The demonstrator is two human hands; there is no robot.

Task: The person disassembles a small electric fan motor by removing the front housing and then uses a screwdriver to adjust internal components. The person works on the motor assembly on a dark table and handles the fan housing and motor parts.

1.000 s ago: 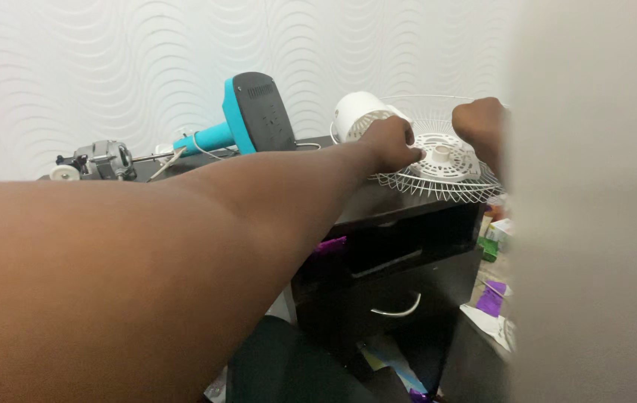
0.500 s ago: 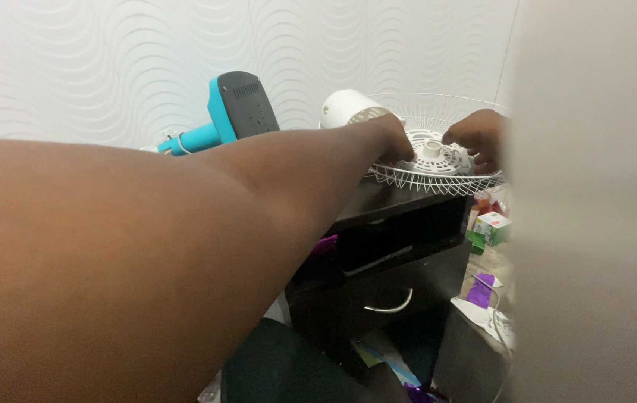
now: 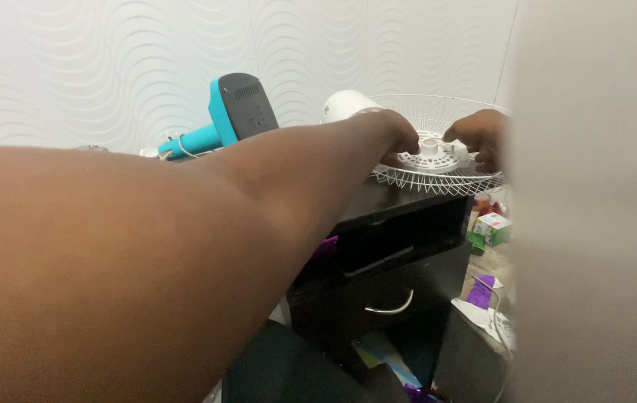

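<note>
A white wire fan guard [image 3: 438,177] lies flat on top of a black cabinet [image 3: 400,224], with a white plastic hub [image 3: 432,155] at its middle. My left hand [image 3: 397,134] reaches far out and grips the left side of the hub and guard. My right hand [image 3: 481,137] holds the right side of the hub; a blurred grey shape hides its wrist. Behind the guard sits the fan's white motor housing [image 3: 344,104].
A teal and black power tool [image 3: 230,112] lies on the cabinet to the left. The cabinet has a drawer with a curved metal handle [image 3: 389,307]. Small boxes [image 3: 491,227] and purple and white scraps [image 3: 482,298] litter the floor at right. A wavy white wall stands behind.
The view has swung left and closer, so my left forearm fills more of the frame. Both hands have stayed on the fan guard's hub.
</note>
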